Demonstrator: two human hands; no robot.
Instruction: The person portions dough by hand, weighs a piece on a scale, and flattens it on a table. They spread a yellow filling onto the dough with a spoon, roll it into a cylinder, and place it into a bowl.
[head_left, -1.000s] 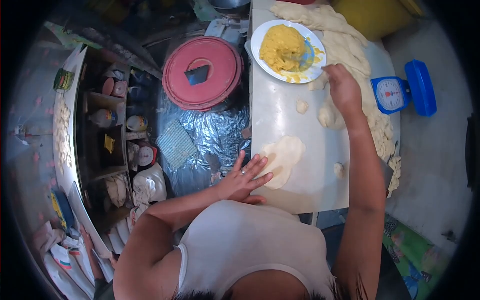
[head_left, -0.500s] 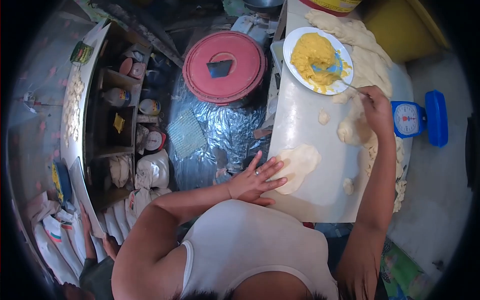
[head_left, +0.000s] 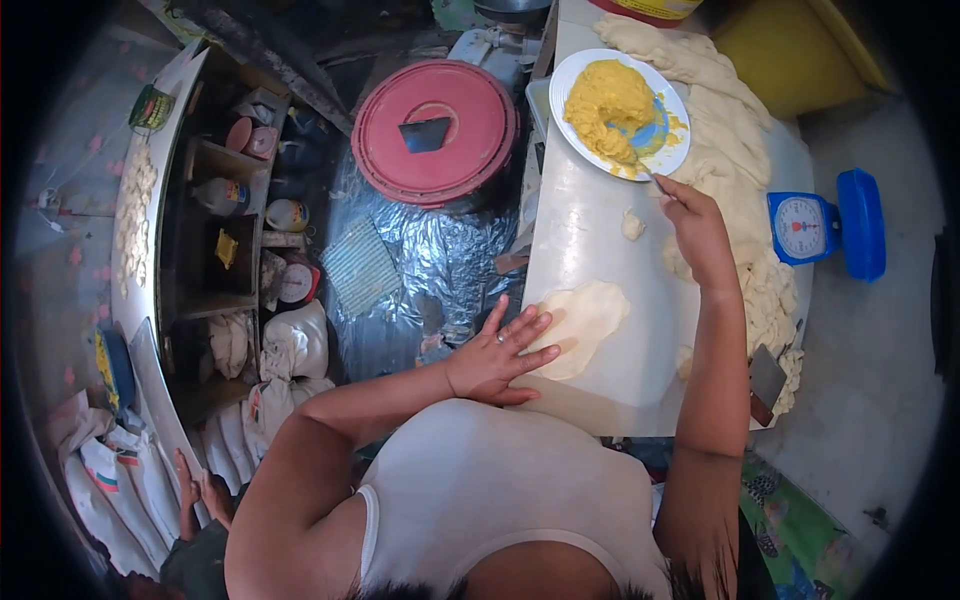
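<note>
On the white table [head_left: 650,400] lies a flattened piece of dough [head_left: 590,325]. My left hand [head_left: 500,360] rests at its left edge with the fingers spread. A white plate [head_left: 572,78] holds a mound of yellow filling [head_left: 608,100]. My right hand [head_left: 695,222] is closed on the handle of a utensil [head_left: 655,182], whose far end is at the plate's lower rim by the filling. Below the plate is a small dough lump [head_left: 633,225]. A large mass of dough [head_left: 730,130] covers the table's right side.
A blue scale [head_left: 803,228] stands at the right, above a scraper [head_left: 768,380]. Left of the table is a bucket with a red lid [head_left: 435,130]. Shelves [head_left: 215,270] stand farther left; at lower left, another person's hands [head_left: 205,492] touch a tray [head_left: 165,390].
My right hand has moved left and slightly down with the utensil, nearer the plate's lower rim. My left hand stays by the flat dough. The whole view has shifted slightly.
</note>
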